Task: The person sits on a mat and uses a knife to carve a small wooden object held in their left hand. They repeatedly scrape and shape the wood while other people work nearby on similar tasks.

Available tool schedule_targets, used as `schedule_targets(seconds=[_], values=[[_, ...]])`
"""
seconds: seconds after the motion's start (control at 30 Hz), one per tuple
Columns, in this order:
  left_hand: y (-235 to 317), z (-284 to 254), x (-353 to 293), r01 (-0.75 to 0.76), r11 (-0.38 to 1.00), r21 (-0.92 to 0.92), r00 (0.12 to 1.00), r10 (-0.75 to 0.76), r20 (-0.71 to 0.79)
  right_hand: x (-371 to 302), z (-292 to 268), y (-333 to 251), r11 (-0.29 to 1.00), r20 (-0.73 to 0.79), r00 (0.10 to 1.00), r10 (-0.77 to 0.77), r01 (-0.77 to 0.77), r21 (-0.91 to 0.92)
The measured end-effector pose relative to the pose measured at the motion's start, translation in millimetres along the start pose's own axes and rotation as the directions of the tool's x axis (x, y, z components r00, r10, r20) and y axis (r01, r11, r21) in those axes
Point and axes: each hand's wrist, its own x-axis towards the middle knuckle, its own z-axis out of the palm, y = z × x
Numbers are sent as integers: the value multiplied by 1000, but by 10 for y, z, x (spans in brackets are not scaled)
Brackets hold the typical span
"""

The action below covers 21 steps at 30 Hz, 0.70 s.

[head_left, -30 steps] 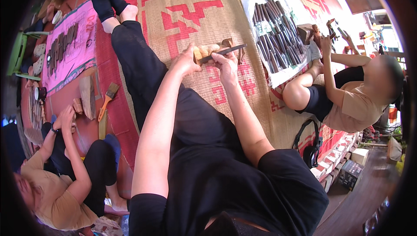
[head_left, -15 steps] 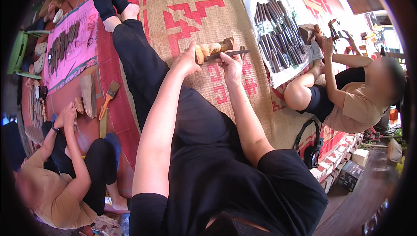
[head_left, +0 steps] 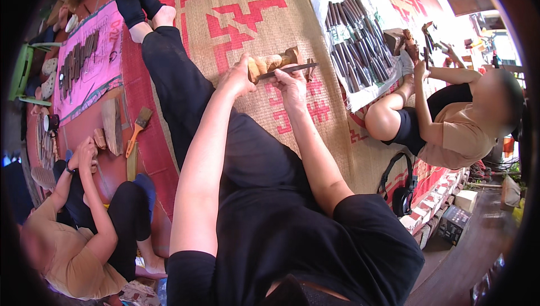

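Observation:
My left hand [head_left: 237,78] is wrapped around the near end of a carved light-brown wooden piece [head_left: 272,63], which has rounded, stepped shapes. My right hand [head_left: 292,84] grips a slim dark carving tool [head_left: 302,68] between thumb and fingers. The tool lies slantwise across the near side of the wood, its left end close to my left hand and its other end sticking out to the right. Whether its edge touches the wood I cannot tell. Both hands are above the woven mat [head_left: 253,103], beyond my lap.
Rows of dark-handled carving tools [head_left: 360,47] lie on a white sheet at right, beside a seated person [head_left: 450,109] holding wood. Another person [head_left: 84,221] works at left. Near them are a pink cloth [head_left: 104,72] with tools, a wood block [head_left: 112,123] and a brush [head_left: 138,131].
The carving tool has slid slightly left along the wood, toward my left hand, with my right hand following. My left hand keeps its hold. The whole view has shifted a little.

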Motion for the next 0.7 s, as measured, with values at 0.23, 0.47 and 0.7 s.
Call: schedule_targets(seconds=[0.23, 0.47, 0.7], values=[[22, 7, 0, 8, 999, -35, 1000, -8, -1, 32, -50, -47, 996, -55, 997, -55, 51, -73], [42, 0, 12, 23, 1000, -14, 1000, -23, 7, 41, -25, 61, 999, 38, 999, 2, -3, 45], [12, 0, 45, 24, 1000, 11, 1000, -24, -16, 19, 39, -18, 999, 44, 999, 11, -13, 45]])
